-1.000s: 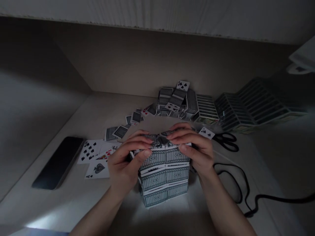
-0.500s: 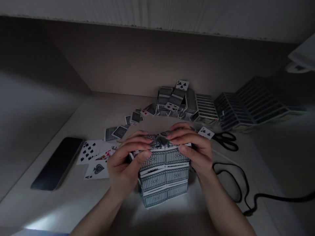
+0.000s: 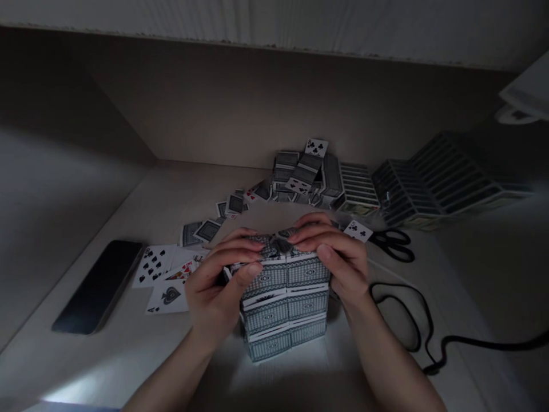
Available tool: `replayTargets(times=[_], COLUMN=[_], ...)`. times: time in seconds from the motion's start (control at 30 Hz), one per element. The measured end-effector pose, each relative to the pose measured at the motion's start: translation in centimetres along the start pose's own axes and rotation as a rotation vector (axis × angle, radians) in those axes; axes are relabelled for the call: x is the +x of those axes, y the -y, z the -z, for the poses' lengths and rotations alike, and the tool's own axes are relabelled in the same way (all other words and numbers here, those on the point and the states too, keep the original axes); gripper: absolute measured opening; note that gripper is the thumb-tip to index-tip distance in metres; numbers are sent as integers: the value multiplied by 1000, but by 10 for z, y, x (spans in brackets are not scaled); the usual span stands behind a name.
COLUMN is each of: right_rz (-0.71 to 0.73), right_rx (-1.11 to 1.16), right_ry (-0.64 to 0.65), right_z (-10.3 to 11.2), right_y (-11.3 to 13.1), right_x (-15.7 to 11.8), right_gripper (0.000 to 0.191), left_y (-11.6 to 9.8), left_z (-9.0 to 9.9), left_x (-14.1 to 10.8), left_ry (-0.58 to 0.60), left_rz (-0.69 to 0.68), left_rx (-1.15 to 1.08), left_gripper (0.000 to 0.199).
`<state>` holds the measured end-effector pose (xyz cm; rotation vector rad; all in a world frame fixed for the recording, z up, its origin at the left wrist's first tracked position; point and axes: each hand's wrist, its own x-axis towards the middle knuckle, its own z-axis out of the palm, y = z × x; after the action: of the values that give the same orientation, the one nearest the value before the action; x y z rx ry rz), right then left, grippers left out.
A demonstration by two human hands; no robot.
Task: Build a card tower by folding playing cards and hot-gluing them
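Note:
Upright on the table stands a box-shaped structure of folded playing cards [image 3: 286, 312], with patterned grey-green backs outward in stacked rows. My left hand [image 3: 221, 280] grips its top left corner, thumb on the front face and fingers over the top. My right hand [image 3: 341, 257] grips the top right corner in the same way, its thumb near the upper front edge. Between the fingertips, the top cards [image 3: 281, 245] look dark and uneven, with a gap at the middle. The structure's back and far sides are hidden.
Left lie a black phone [image 3: 99, 286] and loose face-up cards [image 3: 169, 294]. Behind are scattered cards [image 3: 209, 230], a pile of folded cards [image 3: 300, 171] and larger card structures [image 3: 450, 177]. Black-handled scissors [image 3: 392, 245] and a black cable [image 3: 422, 320] lie right. A shelf edge [image 3: 274, 46] hangs overhead.
My right thumb has shifted slightly upward on the front face. Both hands stay on the card structure, and the view has moved very slightly.

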<state>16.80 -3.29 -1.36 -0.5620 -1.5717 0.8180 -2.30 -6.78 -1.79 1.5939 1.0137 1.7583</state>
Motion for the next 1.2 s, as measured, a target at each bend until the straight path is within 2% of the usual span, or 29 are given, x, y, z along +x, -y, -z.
replayTargets(times=[1.2], right_rz=[1], right_rx=[6], right_ry=[30], right_z=[2], right_y=[0], right_x=[1], right_gripper=[25], left_y=[-1], left_z=[-2], left_x=[0], left_ry=[3], left_rz=[-36], left_rx=[-42], left_gripper=[23])
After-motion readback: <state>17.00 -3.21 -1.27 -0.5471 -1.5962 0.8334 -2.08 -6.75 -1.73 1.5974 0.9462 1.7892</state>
